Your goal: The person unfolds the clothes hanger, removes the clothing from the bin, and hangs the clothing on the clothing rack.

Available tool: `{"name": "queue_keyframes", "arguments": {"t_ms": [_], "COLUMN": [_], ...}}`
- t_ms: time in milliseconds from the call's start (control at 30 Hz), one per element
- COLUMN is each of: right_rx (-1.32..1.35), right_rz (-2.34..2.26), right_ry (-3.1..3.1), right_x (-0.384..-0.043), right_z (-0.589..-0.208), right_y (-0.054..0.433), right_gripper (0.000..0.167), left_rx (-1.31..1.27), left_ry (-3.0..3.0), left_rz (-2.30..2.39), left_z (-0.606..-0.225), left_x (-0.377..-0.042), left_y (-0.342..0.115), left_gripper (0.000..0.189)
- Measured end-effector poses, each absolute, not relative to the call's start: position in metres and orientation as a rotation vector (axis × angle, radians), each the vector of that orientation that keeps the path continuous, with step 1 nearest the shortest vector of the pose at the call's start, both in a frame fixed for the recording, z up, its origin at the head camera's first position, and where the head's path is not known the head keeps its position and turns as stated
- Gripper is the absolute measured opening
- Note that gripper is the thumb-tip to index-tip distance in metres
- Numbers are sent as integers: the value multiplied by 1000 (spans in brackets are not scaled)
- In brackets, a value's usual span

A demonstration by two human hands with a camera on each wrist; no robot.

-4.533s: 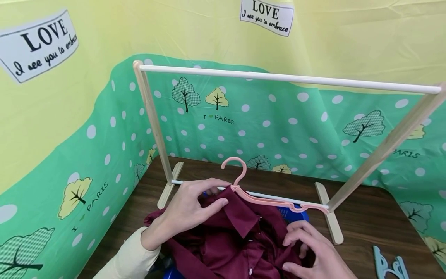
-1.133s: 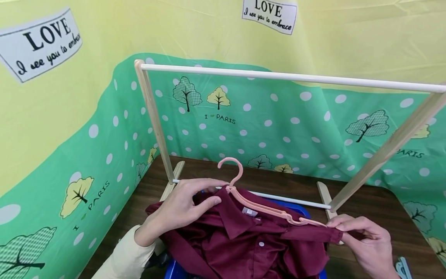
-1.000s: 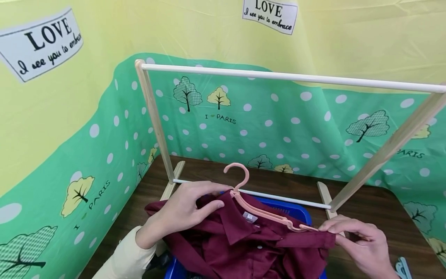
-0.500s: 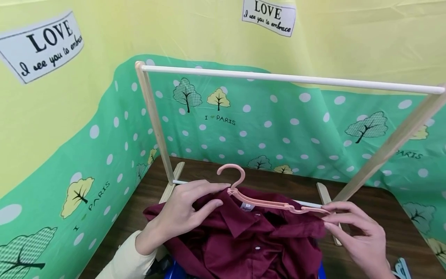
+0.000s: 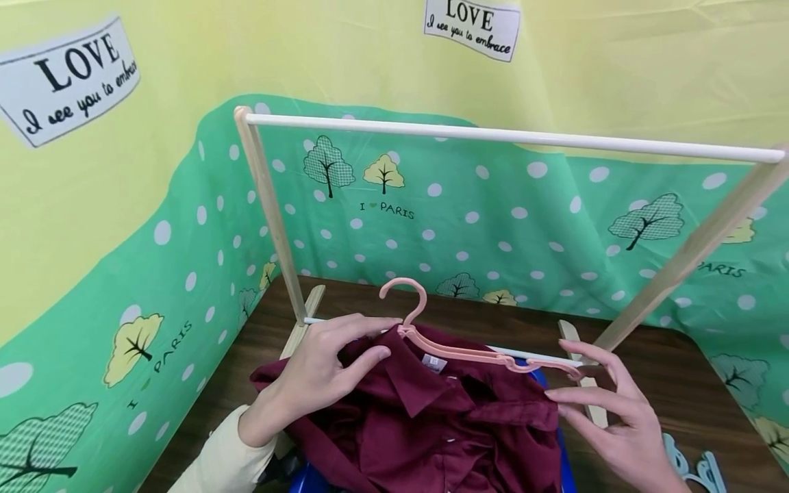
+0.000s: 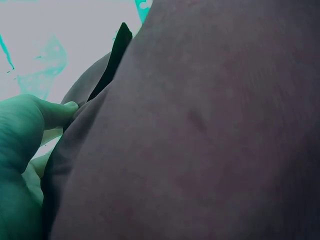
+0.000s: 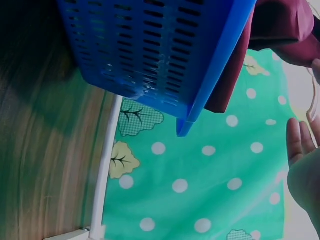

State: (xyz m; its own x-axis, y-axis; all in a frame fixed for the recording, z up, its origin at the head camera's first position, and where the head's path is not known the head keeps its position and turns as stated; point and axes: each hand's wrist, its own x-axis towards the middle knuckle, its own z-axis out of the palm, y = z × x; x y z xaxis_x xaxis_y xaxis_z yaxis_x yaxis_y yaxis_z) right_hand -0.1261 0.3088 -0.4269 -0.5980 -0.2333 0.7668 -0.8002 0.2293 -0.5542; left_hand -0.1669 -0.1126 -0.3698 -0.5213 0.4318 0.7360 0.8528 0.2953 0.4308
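A maroon button-up shirt (image 5: 419,438) lies bunched over a blue basket (image 7: 150,55), and its collar faces up. A pink hanger (image 5: 456,352) stands hook-up at the collar. Its right arm lies bare above the shirt, with the tip past the cloth's edge; its left arm is hidden. My left hand (image 5: 327,373) pinches the shirt beside the hanger's neck; the left wrist view shows thumb and fingers on the cloth. My right hand (image 5: 616,411) pinches the shirt's right edge between thumb and a finger, while the index finger is raised near the hanger's tip.
Behind the shirt stands a wooden rack with a white top rail (image 5: 505,137) and a lower white rod. A light-blue hanger (image 5: 696,469) lies on the dark wooden table (image 5: 672,383) at right. Printed curtain (image 5: 524,226) encloses the back and left.
The right hand, earlier loose at the shirt's front, has pulled the shirt's edge out rightward, then drawn it back inward and down. The hanger's tip now shows beyond the cloth. The left hand keeps its hold.
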Motion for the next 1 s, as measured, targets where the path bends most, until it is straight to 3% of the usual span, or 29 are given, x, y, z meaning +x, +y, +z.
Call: {"name": "queue_keyframes", "arguments": {"t_ms": [267, 667, 1000], "right_rx": [1033, 1088, 1122], "right_rz": [1511, 1590, 1709], "right_ry": [-1874, -1772, -1742], "right_x": [-132, -139, -144], "right_z": [-434, -429, -436], "right_y": [315, 321, 328], "right_gripper": [4, 15, 7], "left_rx": [-1076, -1155, -1105], "left_ry": [-2162, -2183, -2216], "left_rz": [-1153, -1054, -1047], "left_z": [-371, -373, -373], "left_x": [-167, -170, -170], "left_y": [-120, -124, -123], "left_gripper": [37, 40, 40]}}
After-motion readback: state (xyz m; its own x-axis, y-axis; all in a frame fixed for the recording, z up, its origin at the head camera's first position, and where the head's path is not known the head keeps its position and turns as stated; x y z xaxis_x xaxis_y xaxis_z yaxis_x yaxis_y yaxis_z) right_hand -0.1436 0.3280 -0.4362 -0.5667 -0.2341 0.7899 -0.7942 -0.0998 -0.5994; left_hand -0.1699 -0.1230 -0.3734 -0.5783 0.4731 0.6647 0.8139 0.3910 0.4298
